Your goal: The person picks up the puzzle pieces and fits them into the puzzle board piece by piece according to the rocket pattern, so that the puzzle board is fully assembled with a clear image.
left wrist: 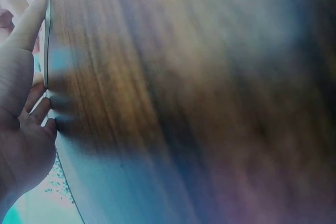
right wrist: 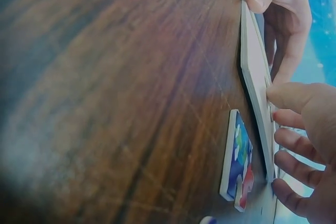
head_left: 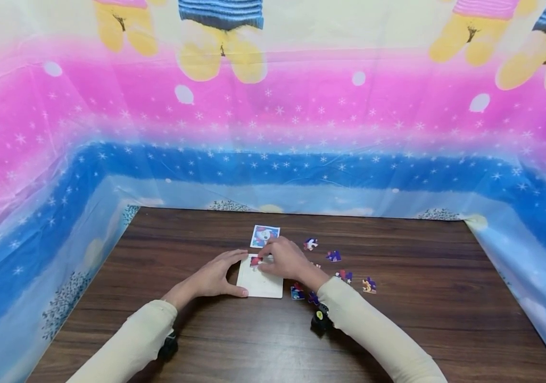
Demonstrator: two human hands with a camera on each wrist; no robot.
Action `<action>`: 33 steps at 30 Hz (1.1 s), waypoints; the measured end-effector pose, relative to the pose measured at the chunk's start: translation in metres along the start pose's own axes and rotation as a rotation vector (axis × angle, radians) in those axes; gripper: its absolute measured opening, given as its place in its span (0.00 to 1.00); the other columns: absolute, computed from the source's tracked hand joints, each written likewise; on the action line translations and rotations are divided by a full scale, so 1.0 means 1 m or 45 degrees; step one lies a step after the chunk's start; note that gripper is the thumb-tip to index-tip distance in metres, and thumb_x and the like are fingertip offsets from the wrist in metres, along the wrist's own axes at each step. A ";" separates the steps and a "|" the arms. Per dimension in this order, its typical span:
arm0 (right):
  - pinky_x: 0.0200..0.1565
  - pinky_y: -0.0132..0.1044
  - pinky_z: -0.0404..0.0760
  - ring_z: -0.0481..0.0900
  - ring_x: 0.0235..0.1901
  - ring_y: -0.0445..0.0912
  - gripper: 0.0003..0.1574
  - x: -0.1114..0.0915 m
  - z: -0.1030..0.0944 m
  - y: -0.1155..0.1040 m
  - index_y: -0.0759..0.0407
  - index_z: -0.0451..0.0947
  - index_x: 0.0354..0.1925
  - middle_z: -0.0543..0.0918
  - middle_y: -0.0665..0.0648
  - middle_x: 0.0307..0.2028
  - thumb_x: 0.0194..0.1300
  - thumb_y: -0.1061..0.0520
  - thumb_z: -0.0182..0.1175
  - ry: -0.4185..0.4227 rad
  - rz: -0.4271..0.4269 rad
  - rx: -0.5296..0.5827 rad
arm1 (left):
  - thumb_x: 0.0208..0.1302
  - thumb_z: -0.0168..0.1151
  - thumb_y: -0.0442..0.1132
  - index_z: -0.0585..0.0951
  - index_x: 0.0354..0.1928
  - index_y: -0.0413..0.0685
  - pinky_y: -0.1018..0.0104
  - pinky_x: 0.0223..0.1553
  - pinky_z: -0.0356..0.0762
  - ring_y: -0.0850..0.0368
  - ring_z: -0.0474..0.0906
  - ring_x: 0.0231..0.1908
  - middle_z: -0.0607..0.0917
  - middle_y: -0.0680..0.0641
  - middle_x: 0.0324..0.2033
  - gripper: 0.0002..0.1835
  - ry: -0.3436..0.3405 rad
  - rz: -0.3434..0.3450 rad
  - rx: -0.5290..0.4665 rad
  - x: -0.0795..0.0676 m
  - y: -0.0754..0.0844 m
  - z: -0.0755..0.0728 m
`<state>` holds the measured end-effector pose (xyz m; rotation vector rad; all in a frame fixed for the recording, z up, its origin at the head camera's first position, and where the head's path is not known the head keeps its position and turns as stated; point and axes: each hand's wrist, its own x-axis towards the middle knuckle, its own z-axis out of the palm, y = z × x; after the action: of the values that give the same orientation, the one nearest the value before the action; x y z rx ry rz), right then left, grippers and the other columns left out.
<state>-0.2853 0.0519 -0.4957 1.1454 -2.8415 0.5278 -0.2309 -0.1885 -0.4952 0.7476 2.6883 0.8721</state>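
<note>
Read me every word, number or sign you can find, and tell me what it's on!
No writing can be read anywhere here.
White board: faint marks, too small to read.
Black wrist device: a small yellowish spot, too small to make out.
Picture card and puzzle pieces: coloured pictures, no letters I can make out.

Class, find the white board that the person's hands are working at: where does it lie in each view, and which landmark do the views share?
Head: the white board lies just below the picture's middle.
Left wrist: only its thin edge shows, running upright at the upper left.
Right wrist: it slants down right of centre, seen nearly edge-on.
Shared landmark: the left hand, at the board's edge in every view.
</note>
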 end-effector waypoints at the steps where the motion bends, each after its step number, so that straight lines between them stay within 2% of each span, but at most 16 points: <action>1: 0.47 0.41 0.82 0.82 0.48 0.47 0.17 0.000 0.000 0.000 0.50 0.90 0.48 0.88 0.52 0.47 0.63 0.46 0.73 0.000 -0.003 -0.003 | 0.55 0.76 0.61 0.63 0.78 0.43 0.39 0.71 0.62 0.39 0.56 0.76 0.62 0.40 0.77 0.54 0.001 0.001 -0.001 0.000 0.000 0.000; 8: 0.42 0.37 0.82 0.81 0.41 0.43 0.16 0.004 0.001 -0.004 0.50 0.91 0.47 0.87 0.50 0.42 0.64 0.46 0.72 0.003 -0.016 -0.013 | 0.56 0.76 0.61 0.62 0.78 0.44 0.38 0.71 0.61 0.40 0.56 0.76 0.62 0.40 0.77 0.55 -0.004 -0.002 0.004 0.001 0.000 0.001; 15: 0.39 0.35 0.80 0.80 0.40 0.43 0.16 0.006 0.002 -0.009 0.50 0.91 0.48 0.86 0.51 0.42 0.65 0.46 0.72 0.012 -0.021 -0.033 | 0.57 0.76 0.61 0.62 0.78 0.44 0.37 0.71 0.61 0.40 0.55 0.77 0.61 0.41 0.77 0.54 -0.007 0.005 0.006 0.001 0.001 0.001; 20: 0.44 0.38 0.83 0.81 0.43 0.44 0.17 0.004 0.001 -0.009 0.51 0.90 0.50 0.87 0.51 0.44 0.67 0.46 0.69 0.004 -0.021 -0.042 | 0.57 0.76 0.61 0.64 0.78 0.45 0.37 0.71 0.61 0.40 0.55 0.77 0.60 0.43 0.78 0.53 -0.003 0.013 0.019 0.000 0.000 0.001; 27: 0.59 0.47 0.80 0.82 0.56 0.50 0.18 -0.012 -0.012 -0.001 0.54 0.88 0.54 0.87 0.55 0.53 0.71 0.47 0.66 0.023 0.016 0.049 | 0.57 0.75 0.61 0.65 0.77 0.45 0.37 0.72 0.59 0.41 0.53 0.78 0.59 0.45 0.79 0.52 -0.012 0.026 0.031 0.000 0.001 0.000; 33: 0.56 0.46 0.81 0.82 0.52 0.47 0.20 -0.031 -0.027 0.017 0.55 0.87 0.56 0.87 0.53 0.51 0.71 0.48 0.66 0.094 -0.006 0.141 | 0.58 0.75 0.61 0.65 0.77 0.45 0.37 0.72 0.57 0.40 0.52 0.78 0.60 0.44 0.78 0.51 -0.030 0.020 0.053 0.000 0.001 0.000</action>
<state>-0.2768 0.0932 -0.4807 1.1228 -2.7776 0.7198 -0.2309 -0.1876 -0.4943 0.7836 2.6916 0.8079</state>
